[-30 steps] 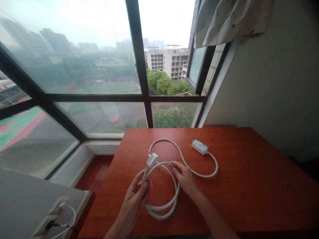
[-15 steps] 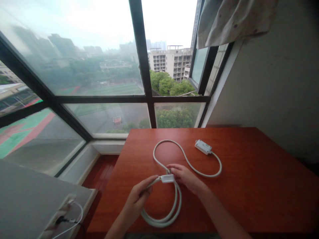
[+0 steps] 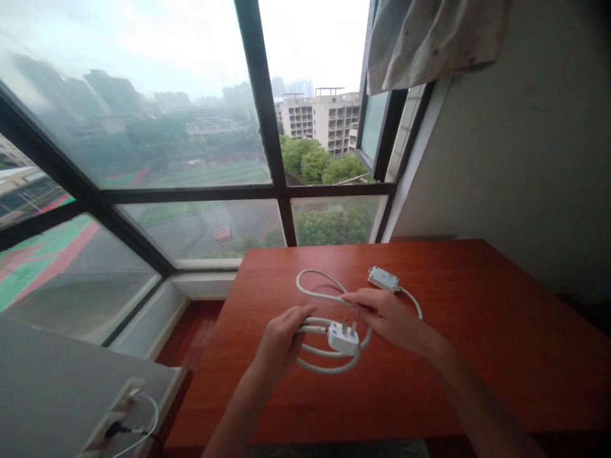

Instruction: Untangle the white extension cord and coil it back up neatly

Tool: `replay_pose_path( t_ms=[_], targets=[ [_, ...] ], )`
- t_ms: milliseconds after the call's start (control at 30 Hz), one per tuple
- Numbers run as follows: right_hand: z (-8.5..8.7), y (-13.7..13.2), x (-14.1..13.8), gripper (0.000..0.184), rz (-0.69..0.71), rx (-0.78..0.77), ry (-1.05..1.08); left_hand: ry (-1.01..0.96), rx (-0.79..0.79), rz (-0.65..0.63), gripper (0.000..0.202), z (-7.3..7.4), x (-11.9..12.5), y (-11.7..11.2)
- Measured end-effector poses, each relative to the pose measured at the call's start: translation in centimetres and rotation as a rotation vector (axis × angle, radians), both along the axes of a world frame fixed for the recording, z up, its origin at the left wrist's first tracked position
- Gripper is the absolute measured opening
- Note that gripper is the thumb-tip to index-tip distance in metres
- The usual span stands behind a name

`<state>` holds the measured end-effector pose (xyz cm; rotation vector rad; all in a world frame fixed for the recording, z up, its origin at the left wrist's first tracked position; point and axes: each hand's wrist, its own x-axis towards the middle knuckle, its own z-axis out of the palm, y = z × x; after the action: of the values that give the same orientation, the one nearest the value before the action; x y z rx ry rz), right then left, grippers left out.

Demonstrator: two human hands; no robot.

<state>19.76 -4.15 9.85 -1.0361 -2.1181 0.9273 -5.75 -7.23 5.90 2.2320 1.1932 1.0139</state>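
Observation:
A white power cord [image 3: 329,369] is looped in several turns between my hands, above the wooden table [image 3: 267,407]. My left hand [image 3: 286,334] is closed round the left side of the loops, close behind the plug. The white plug [image 3: 342,338] hangs in the middle with its metal prongs pointing up. My right hand [image 3: 389,315] pinches the cord at the right, where a further bend runs away toward the back. At the cord's far end a white rectangular box [image 3: 383,278], perhaps a socket block, lies on the table, partly behind my right hand.
Windows [image 3: 191,140] with dark frames stand behind and left of the table. A curtain [image 3: 434,44] hangs at the upper right beside a grey wall [image 3: 515,165]. At the lower left, a wall socket strip [image 3: 107,423] has a black plug and a white cable in it.
The coil has lifted and turned, so the plug's prongs now face up. My right hand has moved right and drawn in the cord. The far bend is smaller.

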Motion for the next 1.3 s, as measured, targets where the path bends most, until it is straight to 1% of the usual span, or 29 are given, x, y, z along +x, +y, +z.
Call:
replay_pose_path(
  t_ms=[67,133,233,333,433,567,667,733,800,867,933,1000,1100,1167,1233,1300],
  targets=[
    [1.9,-0.1,0.7,0.031,0.014,0.098,-0.078,0.085,0.128,0.020,0.034,0.9,1.0,0.9],
    [3.6,-0.1,1.4,0.030,-0.012,0.186,-0.146,0.176,0.271,0.079,0.032,1.9,2.2,1.8],
    [5.9,-0.2,2.0,0.025,-0.056,0.264,-0.202,0.268,0.423,0.158,0.030,3.2,3.6,3.1],
    [7.3,-0.3,2.2,0.023,-0.112,0.289,-0.200,0.279,0.473,0.159,0.034,4.0,4.4,4.4],
    [7.8,-0.3,1.9,0.021,-0.143,0.289,-0.207,0.278,0.475,0.121,0.040,4.2,4.5,5.5],
    [7.1,-0.3,1.3,0.020,-0.130,0.217,-0.172,0.329,0.460,0.035,0.045,4.1,4.0,6.6],
    [6.3,-0.2,1.1,0.025,-0.057,0.102,-0.115,0.380,0.447,-0.036,0.045,3.8,3.5,7.3],
    [5.6,0.0,1.0,0.026,-0.005,0.038,-0.073,0.404,0.412,-0.102,0.043,3.5,3.2,7.6],
    [4.8,0.3,1.1,0.026,0.008,-0.003,-0.037,0.445,0.359,-0.160,0.038,3.1,3.0,7.8],
    [4.2,0.5,1.1,0.026,0.022,-0.065,-0.003,0.493,0.310,-0.169,0.031,2.8,2.9,7.9],
    [3.6,0.7,1.0,0.029,0.052,-0.153,0.049,0.510,0.270,-0.145,0.025,2.6,3.0,7.8],
    [3.1,0.9,0.8,0.031,0.064,-0.233,0.125,0.461,0.227,-0.140,0.021,2.4,3.1,7.8],
    [2.2,1.2,0.3,0.035,0.056,-0.333,0.212,0.281,0.138,-0.159,0.014,2.3,3.5,8.1],
    [1.4,1.4,-0.2,0.040,0.053,-0.438,0.270,0.178,0.093,-0.177,0.012,2.0,3.9,8.5],
    [0.6,1.4,-0.7,0.042,0.055,-0.587,0.349,0.143,0.090,-0.181,0.011,1.8,4.3,8.8],
    [-0.1,1.1,-1.3,0.041,0.046,-0.717,0.428,0.168,0.117,-0.180,0.013,1.6,4.8,8.9]
  ],
)
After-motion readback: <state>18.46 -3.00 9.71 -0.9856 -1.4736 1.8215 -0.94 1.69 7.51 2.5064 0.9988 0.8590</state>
